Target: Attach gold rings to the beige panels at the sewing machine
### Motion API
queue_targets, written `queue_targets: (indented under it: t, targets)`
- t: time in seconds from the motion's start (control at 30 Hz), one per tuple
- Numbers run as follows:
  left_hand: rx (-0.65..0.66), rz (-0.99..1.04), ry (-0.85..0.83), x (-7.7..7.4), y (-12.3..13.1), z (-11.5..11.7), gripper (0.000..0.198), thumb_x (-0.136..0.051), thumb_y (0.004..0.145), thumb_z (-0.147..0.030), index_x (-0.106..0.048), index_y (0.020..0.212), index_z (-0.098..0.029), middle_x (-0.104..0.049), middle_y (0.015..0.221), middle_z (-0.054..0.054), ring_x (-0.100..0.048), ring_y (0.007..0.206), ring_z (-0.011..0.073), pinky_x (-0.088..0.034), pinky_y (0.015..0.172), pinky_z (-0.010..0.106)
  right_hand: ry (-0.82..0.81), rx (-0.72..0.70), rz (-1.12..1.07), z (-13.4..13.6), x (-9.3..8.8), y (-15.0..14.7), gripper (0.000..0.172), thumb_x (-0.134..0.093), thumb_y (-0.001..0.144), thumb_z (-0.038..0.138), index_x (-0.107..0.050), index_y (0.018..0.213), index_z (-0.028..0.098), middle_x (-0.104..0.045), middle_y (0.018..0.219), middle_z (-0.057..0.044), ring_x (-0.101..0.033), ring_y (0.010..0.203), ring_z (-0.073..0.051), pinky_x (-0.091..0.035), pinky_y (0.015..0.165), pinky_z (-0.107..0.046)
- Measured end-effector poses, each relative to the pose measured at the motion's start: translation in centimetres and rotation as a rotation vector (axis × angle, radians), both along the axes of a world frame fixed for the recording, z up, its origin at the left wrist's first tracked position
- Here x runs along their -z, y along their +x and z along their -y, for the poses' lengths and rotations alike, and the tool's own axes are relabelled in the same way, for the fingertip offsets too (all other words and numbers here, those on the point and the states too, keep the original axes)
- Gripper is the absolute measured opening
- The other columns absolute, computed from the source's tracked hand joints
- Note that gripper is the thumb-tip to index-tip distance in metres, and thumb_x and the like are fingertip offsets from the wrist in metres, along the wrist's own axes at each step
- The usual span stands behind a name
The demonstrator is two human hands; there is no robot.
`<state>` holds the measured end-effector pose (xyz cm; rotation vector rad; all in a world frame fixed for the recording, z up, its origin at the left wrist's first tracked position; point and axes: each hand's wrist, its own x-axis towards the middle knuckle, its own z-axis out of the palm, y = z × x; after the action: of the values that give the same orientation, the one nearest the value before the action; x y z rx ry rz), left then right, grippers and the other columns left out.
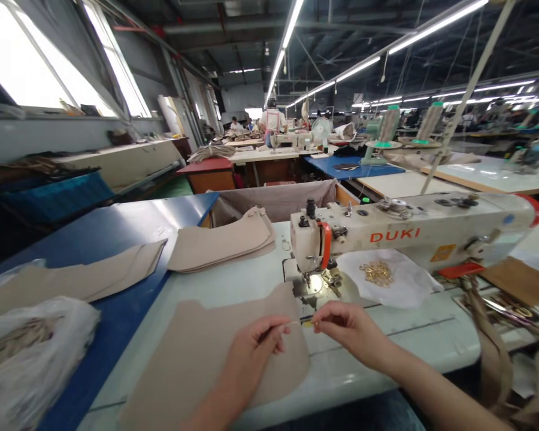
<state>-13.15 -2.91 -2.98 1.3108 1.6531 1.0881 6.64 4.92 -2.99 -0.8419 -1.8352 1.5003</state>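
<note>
Okay, left hand (256,344): I'm pinching thumb and fingertips together, and a thin pale strip (295,323) is poking out of the grip. From way over on my end I'm not making out what it actually is, too small.
Right hand (348,326): I'm grasping a tiny gold-coloured bit (316,324) between thumb and finger, near the left fingertips but not touching them. Its exact shape isn't coming through for me.
Fabric: a big flat taupe panel with a rounded corner (197,353) is lying on the glossy pale-green worktable (440,335), right below my left hand.
Machine: a white sewing machine with orange DUKI lettering (359,224) is standing just beyond my hands, and a light is shining on its needle area.
Gold heap: lots of small gold-coloured metal pieces (378,273) are sitting on a thin white sheet (404,290) in front of the machine's arm.
Stack: several taupe fabric panels (220,245) are piling up neatly past the big one.
Blue side: a shiny blue tabletop (126,230) is carrying more loose taupe panels (108,275), plus a translucent plastic bag (72,335) holding tan scraps.
Background: a person with pink straps over a white top (273,120) is standing well apart from me.
</note>
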Motion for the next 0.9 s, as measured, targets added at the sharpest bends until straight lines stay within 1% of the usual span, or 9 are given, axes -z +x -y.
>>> queue_targets:
  t: [0.07,0.13,0.3,0.43,0.57,0.67,0.8,0.9]
  targets:
    - [0.0,0.072,-0.005,0.0,0.5,0.3,0.029,-0.052,0.074,-0.038,-0.07,0.088,-0.02,-0.07,0.069,0.002,-0.06,0.057,0.0157,-0.05,0.059,0.027,0.144,-0.013,0.102,0.5,0.2,-0.9,0.013,-0.058,0.079,0.02,-0.07,0.081,0.019,-0.069,0.076,-0.002,-0.061,0.074,-0.015,-0.046,0.067,-0.025]
    - [-0.008,0.113,-0.015,0.0,0.8,0.4,0.026,-0.054,0.073,-0.037,-0.069,0.085,-0.02,-0.07,0.07,0.001,-0.059,0.056,0.0148,-0.05,0.057,0.026,0.227,-0.025,0.188,0.7,0.1,-1.4,0.018,-0.054,0.079,0.015,-0.071,0.082,0.02,-0.069,0.076,-0.001,-0.061,0.073,-0.015,-0.044,0.066,-0.024]
    - [-0.015,0.116,-0.042,0.0,0.9,0.5,0.022,-0.054,0.072,-0.035,-0.067,0.081,-0.019,-0.068,0.069,0.001,-0.058,0.055,0.014,-0.049,0.057,0.025,0.289,-0.081,0.271,0.7,-0.2,-2.1,0.017,-0.055,0.081,0.013,-0.071,0.078,0.018,-0.068,0.073,-0.001,-0.06,0.068,-0.014,-0.042,0.063,-0.022]
    - [-0.017,0.087,-0.029,0.3,0.9,0.4,0.022,-0.053,0.074,-0.035,-0.068,0.08,-0.02,-0.066,0.065,0.0,-0.059,0.057,0.0144,-0.048,0.058,0.024,0.307,-0.067,0.25,0.6,0.1,-2.5,0.019,-0.056,0.081,0.013,-0.073,0.082,0.019,-0.071,0.079,-0.003,-0.063,0.072,-0.016,-0.044,0.067,-0.023]
    - [-0.02,0.115,-0.046,0.3,1.0,0.4,0.023,-0.055,0.072,-0.035,-0.069,0.081,-0.02,-0.066,0.066,0.0,-0.058,0.055,0.0141,-0.048,0.057,0.024,0.211,-0.024,0.193,0.6,0.3,-2.9,0.023,-0.055,0.077,0.008,-0.074,0.085,0.018,-0.073,0.081,-0.004,-0.065,0.076,-0.016,-0.047,0.071,-0.024]
    - [-0.022,0.169,-0.065,0.2,1.0,0.4,0.023,-0.057,0.068,-0.034,-0.07,0.08,-0.019,-0.065,0.065,0.0,-0.056,0.052,0.0133,-0.047,0.055,0.024,0.129,-0.027,0.14,0.7,0.3,-3.0,0.025,-0.054,0.075,0.008,-0.074,0.085,0.018,-0.072,0.082,-0.004,-0.065,0.076,-0.016,-0.048,0.071,-0.024]
    - [-0.01,0.21,-0.1,-0.1,0.9,0.4,0.02,-0.059,0.066,-0.035,-0.069,0.073,-0.019,-0.062,0.06,-0.002,-0.052,0.05,0.0117,-0.044,0.053,0.023,-0.002,-0.075,0.047,0.7,0.2,-2.9,0.018,-0.058,0.074,0.014,-0.074,0.081,0.017,-0.071,0.077,-0.003,-0.062,0.071,-0.015,-0.047,0.066,-0.024]
    - [-0.011,0.215,-0.128,-0.4,1.0,0.4,0.019,-0.059,0.065,-0.035,-0.068,0.07,-0.019,-0.059,0.055,-0.003,-0.051,0.048,0.0115,-0.043,0.053,0.023,-0.185,-0.085,-0.029,0.5,0.3,-3.0,0.012,-0.065,0.07,0.02,-0.074,0.078,0.017,-0.07,0.072,-0.001,-0.061,0.066,-0.013,-0.046,0.063,-0.023]
